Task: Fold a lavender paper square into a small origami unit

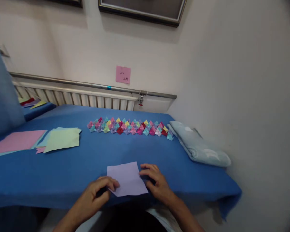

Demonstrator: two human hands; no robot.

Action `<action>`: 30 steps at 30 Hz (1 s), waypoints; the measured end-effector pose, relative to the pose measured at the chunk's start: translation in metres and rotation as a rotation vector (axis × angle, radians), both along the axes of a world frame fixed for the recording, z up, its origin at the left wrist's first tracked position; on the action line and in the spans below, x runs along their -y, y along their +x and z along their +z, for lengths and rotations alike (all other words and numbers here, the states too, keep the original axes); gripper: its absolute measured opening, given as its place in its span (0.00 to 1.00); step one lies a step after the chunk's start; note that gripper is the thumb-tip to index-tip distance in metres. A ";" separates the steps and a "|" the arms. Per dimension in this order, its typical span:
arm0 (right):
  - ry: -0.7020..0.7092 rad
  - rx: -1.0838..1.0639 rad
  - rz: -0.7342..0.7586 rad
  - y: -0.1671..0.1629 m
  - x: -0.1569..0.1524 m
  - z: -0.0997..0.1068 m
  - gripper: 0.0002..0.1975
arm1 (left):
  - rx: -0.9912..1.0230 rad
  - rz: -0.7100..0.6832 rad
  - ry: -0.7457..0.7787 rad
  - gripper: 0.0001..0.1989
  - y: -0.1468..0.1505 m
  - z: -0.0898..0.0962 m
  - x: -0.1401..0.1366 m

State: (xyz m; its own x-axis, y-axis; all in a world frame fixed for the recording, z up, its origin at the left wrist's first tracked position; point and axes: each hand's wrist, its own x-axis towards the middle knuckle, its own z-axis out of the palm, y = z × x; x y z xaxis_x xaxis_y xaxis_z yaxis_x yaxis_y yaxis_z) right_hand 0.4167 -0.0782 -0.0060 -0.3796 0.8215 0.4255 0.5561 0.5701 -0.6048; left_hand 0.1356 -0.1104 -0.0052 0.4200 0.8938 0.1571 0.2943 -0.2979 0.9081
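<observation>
A square sheet of lilac paper (127, 179) lies near the front edge of the blue-covered table (96, 164). My left hand (99, 191) rests at its left side, fingertips on the lower left of the sheet, thumb apart from the fingers. At the right edge, my right hand (157, 182) has its fingers spread and bent, the fingertips at or just beside the paper. Farther back, rows of small folded paper pieces (132, 127) in many colours stand close together.
On the left lie a pale green paper stack (62, 139) and pink sheets (18, 141). A folded light blue blanket (198, 145) sits at the right by the wall. Behind the table run a radiator (87, 98) and a metal pipe (84, 83). A blue curtain (2, 87) hangs at far left.
</observation>
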 end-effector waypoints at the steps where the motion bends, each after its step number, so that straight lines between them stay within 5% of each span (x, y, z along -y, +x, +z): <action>1: 0.008 -0.005 0.020 0.002 0.006 0.001 0.25 | -0.007 0.002 -0.003 0.08 0.000 -0.001 0.000; 8: 0.004 0.202 0.075 0.010 0.035 0.009 0.30 | -0.076 0.082 0.061 0.07 0.002 0.000 0.010; 12: 0.052 0.276 0.066 0.005 0.034 0.010 0.18 | -0.152 0.069 0.160 0.08 -0.002 -0.001 0.014; 19: 0.051 0.214 0.095 -0.002 0.032 0.009 0.12 | -0.297 0.161 0.416 0.15 -0.015 -0.015 0.022; 26: -0.051 0.151 0.140 -0.008 0.019 0.014 0.11 | -0.384 0.250 0.393 0.15 -0.014 -0.021 0.018; 30: -0.136 0.052 0.019 -0.016 0.014 0.011 0.14 | -0.372 0.322 0.380 0.12 -0.005 -0.015 0.010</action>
State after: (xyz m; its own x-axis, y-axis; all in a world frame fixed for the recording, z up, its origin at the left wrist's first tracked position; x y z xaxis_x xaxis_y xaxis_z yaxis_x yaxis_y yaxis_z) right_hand 0.4012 -0.0921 0.0055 -0.4144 0.8626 0.2901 0.5787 0.4958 -0.6474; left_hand 0.1309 -0.1200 -0.0206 0.2261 0.8952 0.3841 0.6998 -0.4236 0.5752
